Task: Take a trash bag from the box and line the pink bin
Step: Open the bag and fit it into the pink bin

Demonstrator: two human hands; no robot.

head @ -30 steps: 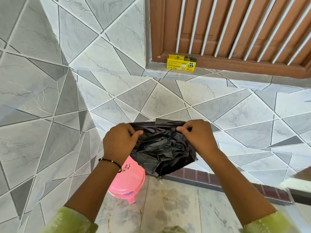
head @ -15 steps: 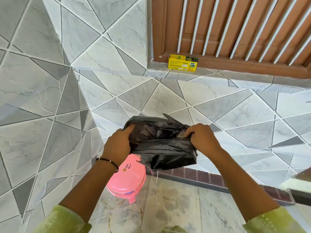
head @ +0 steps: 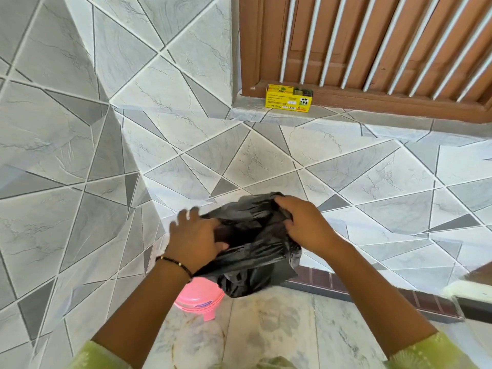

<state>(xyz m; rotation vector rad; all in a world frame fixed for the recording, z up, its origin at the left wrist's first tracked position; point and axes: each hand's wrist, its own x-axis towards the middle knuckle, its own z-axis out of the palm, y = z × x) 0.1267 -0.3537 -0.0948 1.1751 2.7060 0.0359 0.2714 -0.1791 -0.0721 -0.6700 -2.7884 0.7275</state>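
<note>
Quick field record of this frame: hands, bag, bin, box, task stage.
left hand: fingers spread at the bag's left edge, thumb pressed on the plastic; grip unclear
right hand: fingers curled over the bag's top right edge, gripping it
trash bag: black, crumpled, held in the air above the bin, mouth being worked open
pink bin: on the floor by the tiled wall, partly hidden by the bag and left arm, no liner visible
box: yellow, on the window ledge, untouched
stage: bag out of box, bin not yet lined
</note>
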